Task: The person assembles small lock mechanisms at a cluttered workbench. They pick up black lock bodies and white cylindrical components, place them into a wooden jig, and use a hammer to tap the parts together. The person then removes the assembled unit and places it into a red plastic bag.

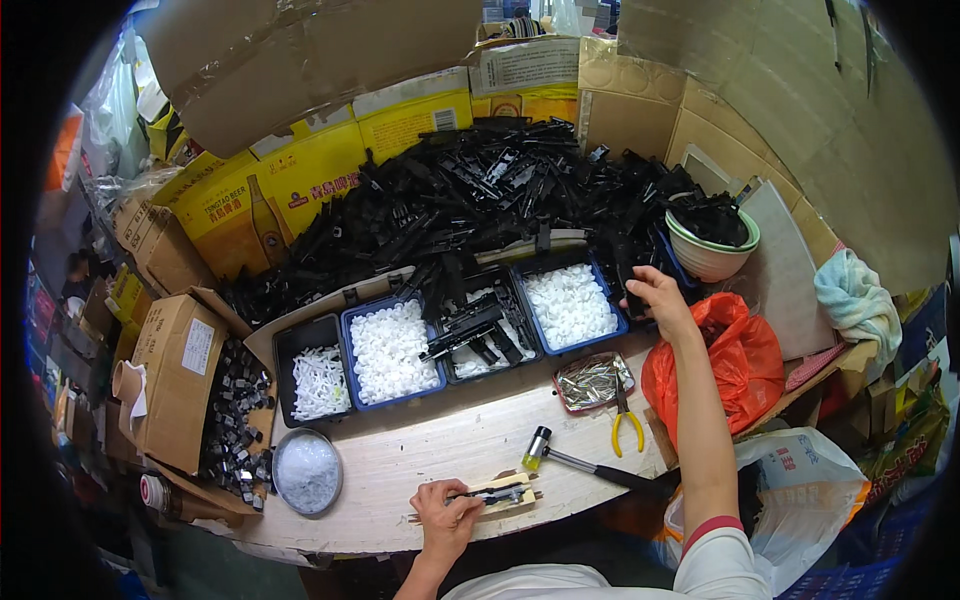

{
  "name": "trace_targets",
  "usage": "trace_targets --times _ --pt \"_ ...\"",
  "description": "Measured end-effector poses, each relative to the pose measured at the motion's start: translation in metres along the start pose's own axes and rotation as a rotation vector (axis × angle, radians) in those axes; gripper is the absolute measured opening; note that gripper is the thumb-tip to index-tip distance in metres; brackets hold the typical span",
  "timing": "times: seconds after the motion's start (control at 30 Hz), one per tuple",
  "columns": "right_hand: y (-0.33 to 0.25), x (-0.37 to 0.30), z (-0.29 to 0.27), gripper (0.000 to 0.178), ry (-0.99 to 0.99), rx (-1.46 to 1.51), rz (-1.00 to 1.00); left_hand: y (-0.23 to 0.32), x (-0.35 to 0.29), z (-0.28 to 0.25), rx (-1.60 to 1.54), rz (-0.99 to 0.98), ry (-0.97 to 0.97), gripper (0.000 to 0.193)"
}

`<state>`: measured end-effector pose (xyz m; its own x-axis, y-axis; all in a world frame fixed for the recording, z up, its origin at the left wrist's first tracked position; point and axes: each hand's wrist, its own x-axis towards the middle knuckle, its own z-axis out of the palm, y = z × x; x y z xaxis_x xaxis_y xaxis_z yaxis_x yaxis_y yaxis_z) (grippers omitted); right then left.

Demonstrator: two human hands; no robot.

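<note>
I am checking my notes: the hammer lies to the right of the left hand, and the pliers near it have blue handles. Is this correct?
The colour is wrong: the head view shows yellow-handled pliers. The hammer does lie to the right of the left hand.

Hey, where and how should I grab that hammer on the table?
I'd take the hammer by its black handle, coming from the right: that thick grip points right and slightly toward you, while the yellow-tipped head lies at the left end.
</note>
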<state>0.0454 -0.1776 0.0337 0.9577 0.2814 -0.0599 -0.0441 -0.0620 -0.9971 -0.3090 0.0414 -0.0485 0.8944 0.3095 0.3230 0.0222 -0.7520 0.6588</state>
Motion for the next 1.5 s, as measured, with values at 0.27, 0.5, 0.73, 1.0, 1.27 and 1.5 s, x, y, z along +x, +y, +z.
trace_targets --times 0.27,0.5,0.73,1.0,1.27,1.5 --pt "0.001 -0.079 0.059 0.025 -0.434 -0.084 0.11 0.022 0.022 -0.021 -0.007 0.051 0.123 0.017" --pt "0.014 -0.089 0.106 0.025 -0.488 -0.309 -0.141 0.029 0.027 -0.024 0.036 0.081 0.187 0.024" --pt "0.014 -0.043 0.146 0.023 -0.14 -0.461 -0.61 0.016 0.013 -0.021 0.015 -0.014 0.15 0.02" --pt "0.001 0.039 0.065 0.028 0.717 -1.117 -0.611 0.016 0.006 -0.035 -0.004 -0.119 0.189 0.016" --pt "-0.001 0.063 0.01 0.013 0.494 -0.954 -0.758 0.006 0.004 -0.038 0.025 -0.124 0.211 0.019" --pt "0.016 0.053 0.026 0.03 0.235 -1.231 -0.552 0.014 0.005 -0.035 -0.035 -0.106 0.172 0.017"
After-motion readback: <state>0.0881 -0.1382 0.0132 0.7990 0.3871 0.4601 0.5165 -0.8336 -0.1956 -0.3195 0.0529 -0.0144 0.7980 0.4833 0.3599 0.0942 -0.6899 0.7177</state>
